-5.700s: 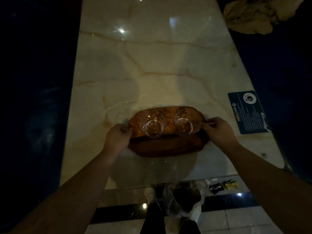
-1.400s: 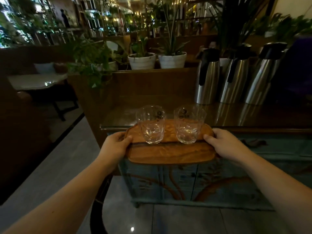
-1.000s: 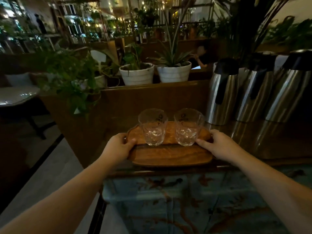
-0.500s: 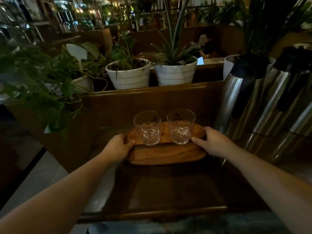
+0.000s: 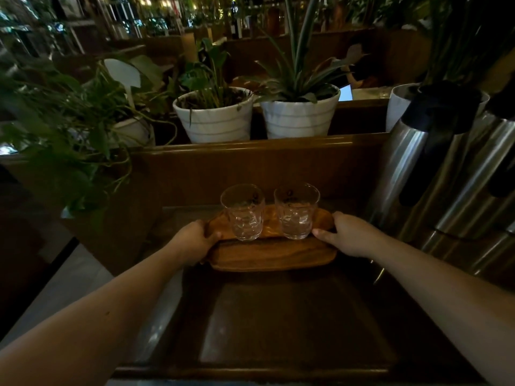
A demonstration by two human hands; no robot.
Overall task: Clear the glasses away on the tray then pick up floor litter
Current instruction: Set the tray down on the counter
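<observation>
Oval brown wooden tray (image 5: 271,253) low over dark wooden counter (image 5: 281,324), contact unclear. Left hand (image 5: 193,240), right hand (image 5: 344,232) clamped on tray ends. Two clear tumbler glasses (image 5: 243,211) upright on tray.

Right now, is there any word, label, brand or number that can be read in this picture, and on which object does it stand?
No text can be read.
Left glass: a small dark printed mark near the rim, too small and blurred to read.
Right glass: a similar dark mark near the rim, also unreadable.
Wooden tray, white plant pots and steel flasks: no lettering visible.
</observation>
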